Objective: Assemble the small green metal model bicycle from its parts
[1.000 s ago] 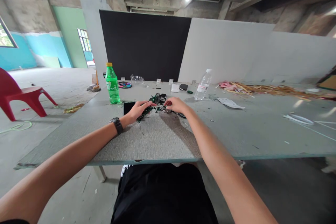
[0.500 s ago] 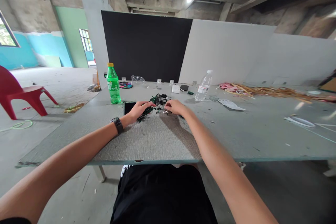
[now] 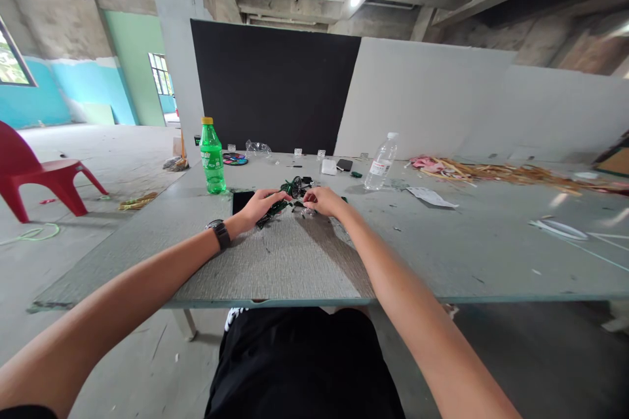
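A small dark green and black model with thin parts and a round wheel-like piece [image 3: 297,187] lies on the grey table, between my hands. My left hand [image 3: 261,204], with a black watch on the wrist, is closed on the model's left side. At its right side my right hand [image 3: 324,200] has its fingers pressed together near the wheel; what they hold is too small to make out. A flat black item [image 3: 240,201] lies partly under my left hand. Small shiny parts [image 3: 307,211] sit just below my right fingertips.
On the table [image 3: 432,262] stand a green bottle [image 3: 212,160] at the left and a clear bottle [image 3: 381,163] at the right. Behind are a white case [image 3: 329,167], a black item [image 3: 344,164] and a colourful disc [image 3: 234,159]. Paper [image 3: 431,196] lies to the right.
My right hand has shifted slightly left, closer to the wheel-like piece. My left hand stays in place on the model.
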Motion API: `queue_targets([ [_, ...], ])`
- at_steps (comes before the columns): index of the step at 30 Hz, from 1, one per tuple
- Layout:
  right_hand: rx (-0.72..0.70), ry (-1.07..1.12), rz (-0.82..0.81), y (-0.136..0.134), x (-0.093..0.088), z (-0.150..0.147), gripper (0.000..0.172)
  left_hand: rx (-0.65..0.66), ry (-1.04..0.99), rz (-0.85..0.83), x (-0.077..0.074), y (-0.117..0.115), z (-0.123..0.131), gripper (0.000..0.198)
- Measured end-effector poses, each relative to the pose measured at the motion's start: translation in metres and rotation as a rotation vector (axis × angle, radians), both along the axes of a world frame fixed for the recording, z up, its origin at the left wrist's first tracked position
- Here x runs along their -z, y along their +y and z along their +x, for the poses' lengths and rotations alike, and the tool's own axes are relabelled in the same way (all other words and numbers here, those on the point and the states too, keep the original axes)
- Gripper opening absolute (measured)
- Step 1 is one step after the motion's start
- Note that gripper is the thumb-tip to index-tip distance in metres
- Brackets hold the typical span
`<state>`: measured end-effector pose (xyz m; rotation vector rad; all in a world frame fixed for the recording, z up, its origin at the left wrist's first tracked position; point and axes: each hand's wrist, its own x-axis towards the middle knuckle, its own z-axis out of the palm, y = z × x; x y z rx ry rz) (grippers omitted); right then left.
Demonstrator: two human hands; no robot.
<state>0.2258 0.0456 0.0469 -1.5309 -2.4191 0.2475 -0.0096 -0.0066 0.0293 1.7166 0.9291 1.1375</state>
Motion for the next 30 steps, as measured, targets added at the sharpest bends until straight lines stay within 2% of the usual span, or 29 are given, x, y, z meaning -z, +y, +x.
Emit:
queue_targets([
  [10, 0.001, -0.062, -0.007, -0.001, 0.001, -0.007, 0.010, -0.005, 0.002, 0.011, -0.003, -0.003, 0.001, 0.047],
  [15, 0.091, -0.082, 0.124, 0.010, 0.005, 0.010, 0.028, -0.001, 0.025, 0.013, -0.003, -0.003, 0.000, 0.050],
  [17, 0.154, -0.107, 0.104, 0.015, 0.008, 0.018, 0.032, -0.006, 0.045, 0.017, -0.003, -0.002, 0.000, 0.050],
  [22, 0.156, -0.123, 0.015, 0.020, 0.011, 0.023, 0.023, -0.013, 0.047, 0.043, -0.004, -0.003, 0.000, 0.047],
  [30, 0.109, -0.109, 0.006, 0.015, 0.007, 0.017, 0.019, 0.006, 0.051, 0.038, -0.005, -0.005, 0.001, 0.044],
])
